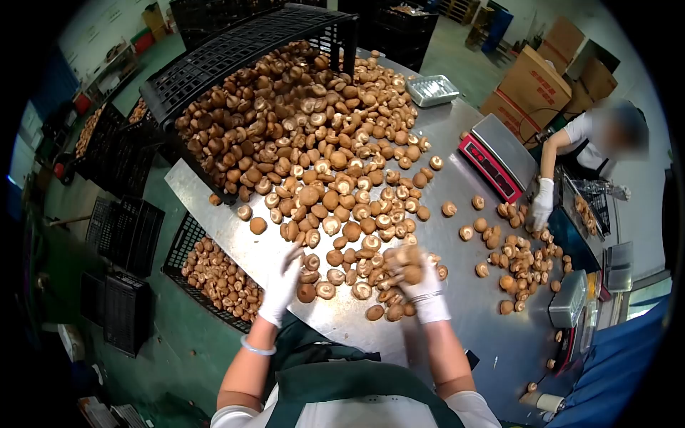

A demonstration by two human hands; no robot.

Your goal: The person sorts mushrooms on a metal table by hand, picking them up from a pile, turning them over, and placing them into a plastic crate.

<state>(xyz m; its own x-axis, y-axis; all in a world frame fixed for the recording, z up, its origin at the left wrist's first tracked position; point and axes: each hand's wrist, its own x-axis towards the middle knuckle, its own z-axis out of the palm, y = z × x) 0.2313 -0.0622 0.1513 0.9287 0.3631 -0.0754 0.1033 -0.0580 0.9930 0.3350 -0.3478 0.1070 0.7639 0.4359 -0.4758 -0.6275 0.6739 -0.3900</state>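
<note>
Brown mushrooms (309,196) spill in a large heap from a tipped black crate (242,53) onto the metal table (342,328). My left hand (282,282), in a white glove, is at the near left edge of the heap, beside a few mushrooms, its fingers apart and nothing held. My right hand (422,285), also gloved in white, is at the near right part of the heap, with its fingers curled round several mushrooms. Those mushrooms look slightly blurred.
A co-worker's gloved hand (542,205) touches another mushroom pile (524,260) at the right. Near it stands a red scale (491,167). A clear tray (432,90) lies at the far edge. Below the table's left side is a mushroom-filled crate (220,282).
</note>
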